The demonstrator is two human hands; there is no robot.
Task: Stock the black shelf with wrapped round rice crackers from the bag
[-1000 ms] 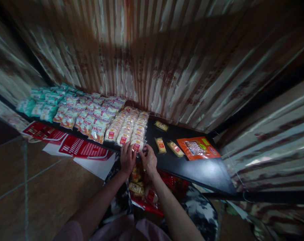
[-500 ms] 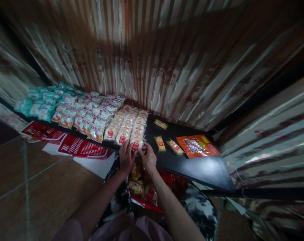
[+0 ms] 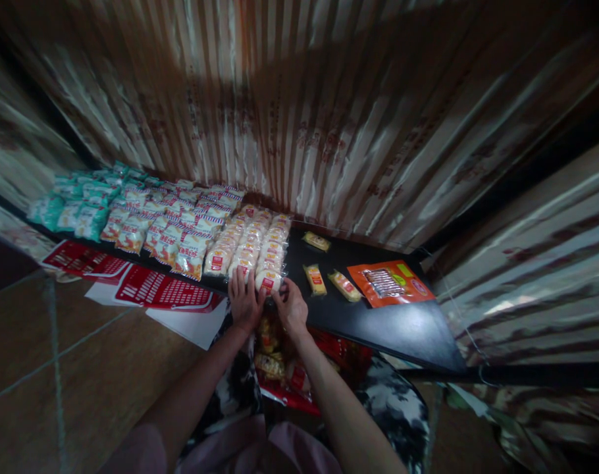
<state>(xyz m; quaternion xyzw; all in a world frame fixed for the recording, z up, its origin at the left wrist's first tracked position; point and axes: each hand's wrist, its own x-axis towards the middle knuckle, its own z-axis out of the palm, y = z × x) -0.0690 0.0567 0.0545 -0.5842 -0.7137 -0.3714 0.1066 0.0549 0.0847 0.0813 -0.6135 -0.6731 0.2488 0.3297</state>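
My left hand (image 3: 243, 300) and my right hand (image 3: 292, 307) meet at the front edge of a black shelf (image 3: 403, 329). Both press on a clear snack packet with a red label (image 3: 268, 282), the front one of a row of rice-cracker packets (image 3: 253, 247). The left hand's fingers lie stretched along the packet's left side. The right hand's fingers curl onto its right edge. Below my hands a red bag of snack packets (image 3: 289, 378) rests on my lap.
Rows of red-and-white packets (image 3: 176, 230) and teal packets (image 3: 77, 204) fill the shelf's left part. Three small yellow bars (image 3: 315, 279) and an orange pouch (image 3: 391, 284) lie to the right. Red printed sheets (image 3: 151, 286) hang below the shelf. A striped curtain (image 3: 304, 112) is behind.
Both hands have moved slightly up and forward with the packet, setting it closer against the row. The left hand's fingers have flattened out.
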